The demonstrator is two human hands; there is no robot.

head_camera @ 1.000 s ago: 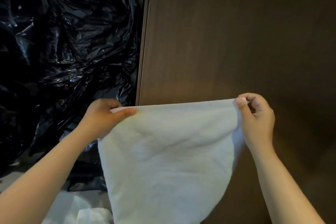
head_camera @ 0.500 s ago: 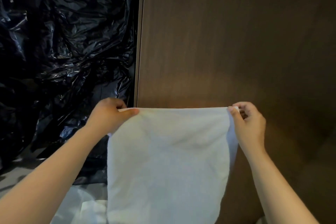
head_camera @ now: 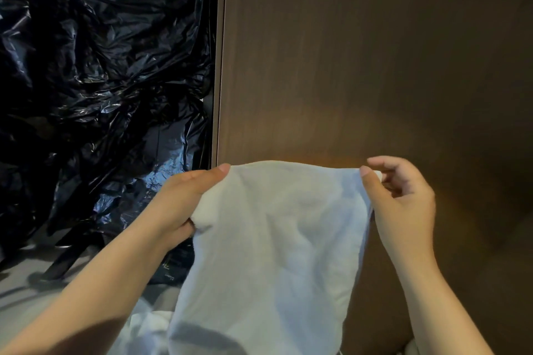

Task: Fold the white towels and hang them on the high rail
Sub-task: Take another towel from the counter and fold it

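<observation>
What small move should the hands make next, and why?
Probably bring the left hand and right hand together, corner to corner, to fold the white towel in half. Each hand holds one top corner, the towel hangs spread between them, and no rail is in view.

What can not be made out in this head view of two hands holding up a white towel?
High rail: nowhere in the head view; outside the frame.
White cloth towel: its lower edge is cut off by the bottom border.
Left hand: fingers mostly hidden behind the towel; the thumb shows.
Crumpled white fabric below: partly covered by the left forearm and towel; whether it is another towel is unclear.
</observation>
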